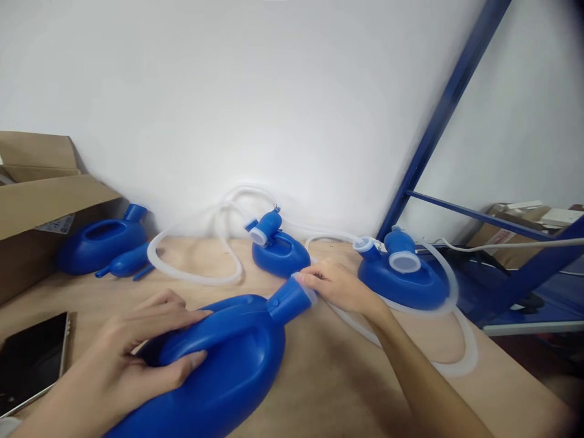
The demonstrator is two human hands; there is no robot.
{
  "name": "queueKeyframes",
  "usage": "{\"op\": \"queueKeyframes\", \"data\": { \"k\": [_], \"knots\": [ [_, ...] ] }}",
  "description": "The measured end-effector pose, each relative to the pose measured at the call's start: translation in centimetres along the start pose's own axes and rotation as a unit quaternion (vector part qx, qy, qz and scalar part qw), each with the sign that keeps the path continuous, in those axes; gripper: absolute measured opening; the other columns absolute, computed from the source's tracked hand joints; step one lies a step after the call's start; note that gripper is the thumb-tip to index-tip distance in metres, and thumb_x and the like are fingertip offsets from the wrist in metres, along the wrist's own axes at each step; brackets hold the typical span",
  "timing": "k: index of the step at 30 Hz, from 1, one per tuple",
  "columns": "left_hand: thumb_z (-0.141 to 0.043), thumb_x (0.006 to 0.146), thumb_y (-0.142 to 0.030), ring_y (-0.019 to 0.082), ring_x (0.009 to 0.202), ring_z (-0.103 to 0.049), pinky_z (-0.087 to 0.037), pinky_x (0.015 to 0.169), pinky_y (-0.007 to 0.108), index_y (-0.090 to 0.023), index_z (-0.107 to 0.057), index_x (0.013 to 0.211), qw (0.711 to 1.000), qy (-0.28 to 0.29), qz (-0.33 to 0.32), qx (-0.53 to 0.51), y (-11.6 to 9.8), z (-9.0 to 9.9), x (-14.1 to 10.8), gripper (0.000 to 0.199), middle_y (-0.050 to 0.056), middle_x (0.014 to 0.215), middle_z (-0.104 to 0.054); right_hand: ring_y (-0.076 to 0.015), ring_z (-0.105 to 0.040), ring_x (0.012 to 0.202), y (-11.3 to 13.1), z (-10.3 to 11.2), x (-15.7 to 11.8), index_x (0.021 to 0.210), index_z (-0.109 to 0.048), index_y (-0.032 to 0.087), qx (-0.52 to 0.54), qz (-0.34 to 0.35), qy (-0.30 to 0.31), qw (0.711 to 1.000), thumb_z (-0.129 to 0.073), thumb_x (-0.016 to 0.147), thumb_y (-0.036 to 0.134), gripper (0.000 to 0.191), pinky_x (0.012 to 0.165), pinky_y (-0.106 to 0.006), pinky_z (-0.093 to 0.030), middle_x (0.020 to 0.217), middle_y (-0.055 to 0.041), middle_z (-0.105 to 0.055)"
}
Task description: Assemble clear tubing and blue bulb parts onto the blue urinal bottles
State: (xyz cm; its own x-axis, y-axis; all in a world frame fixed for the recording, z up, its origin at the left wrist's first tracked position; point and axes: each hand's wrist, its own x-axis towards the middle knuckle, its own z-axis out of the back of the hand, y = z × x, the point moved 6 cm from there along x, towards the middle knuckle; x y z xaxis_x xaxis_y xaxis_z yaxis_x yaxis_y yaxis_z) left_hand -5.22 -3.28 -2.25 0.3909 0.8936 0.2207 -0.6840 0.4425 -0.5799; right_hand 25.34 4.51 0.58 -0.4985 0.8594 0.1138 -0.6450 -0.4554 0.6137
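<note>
A blue plastic urinal bottle [228, 371] lies on its side in the near middle, its neck pointing up and to the right. My left hand [141, 353] is closed around its handle ridge, thumb on the near side and fingers on the far side. My right hand [337, 283] pinches the whitish translucent cap [311, 291] at the mouth of the neck; its fingertips partly hide the cap. Just behind stands a second blue urinal bottle [283, 255] with a small blue funnel piece [267, 226] on it. To the right is a third blue bottle [401, 283] with a similar funnel piece [402, 246].
Clear hoses [196, 280] loop over the wooden table [328, 377]. At the left are another blue bottle [103, 243], loose blue parts [128, 263], an open cardboard box [55, 201] and a phone [34, 359]. A blue metal rack [438, 121] stands at the right.
</note>
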Motion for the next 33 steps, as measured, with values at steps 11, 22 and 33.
{"op": "queueKeyframes", "data": {
  "k": [11,22,33],
  "knots": [
    [-0.068,0.093,-0.056,0.025,0.11,-0.078,-0.066,0.083,0.024,-0.038,-0.075,0.13,0.976,-0.164,-0.087,0.112,-0.9,-3.6,-1.3,0.042,0.0,0.121,-0.081,-0.0197,-0.06,0.082,-0.7,-1.3,-0.5,0.079,-0.048,0.023,-0.123,-0.01,-0.021,0.992,-0.025,0.111,0.039,0.043,0.078,-0.032,-0.04,0.088,-0.0029,-0.067],
    [-0.066,0.095,-0.057,0.022,0.111,-0.078,-0.061,0.095,0.023,-0.039,-0.073,0.131,0.969,-0.179,-0.121,0.118,-0.9,-6.3,-1.7,0.041,-0.004,0.121,-0.081,-0.0197,-0.059,0.078,-2.0,-2.5,-1.4,0.073,-0.045,0.022,-0.143,-0.038,-0.018,0.989,-0.026,0.11,0.03,0.042,0.073,-0.033,-0.037,0.081,-0.0035,-0.065],
    [-0.068,0.095,-0.05,0.021,0.114,-0.077,-0.061,0.094,0.021,-0.039,-0.065,0.14,0.975,-0.118,-0.146,0.116,-0.4,-6.6,-0.6,0.046,-0.001,0.127,-0.079,-0.0237,-0.069,0.093,-2.0,-1.3,-2.2,0.114,-0.072,0.025,-0.076,0.03,0.025,0.996,-0.063,0.097,0.057,0.037,0.081,-0.033,-0.046,0.106,-0.0028,-0.078]
  ]
}}
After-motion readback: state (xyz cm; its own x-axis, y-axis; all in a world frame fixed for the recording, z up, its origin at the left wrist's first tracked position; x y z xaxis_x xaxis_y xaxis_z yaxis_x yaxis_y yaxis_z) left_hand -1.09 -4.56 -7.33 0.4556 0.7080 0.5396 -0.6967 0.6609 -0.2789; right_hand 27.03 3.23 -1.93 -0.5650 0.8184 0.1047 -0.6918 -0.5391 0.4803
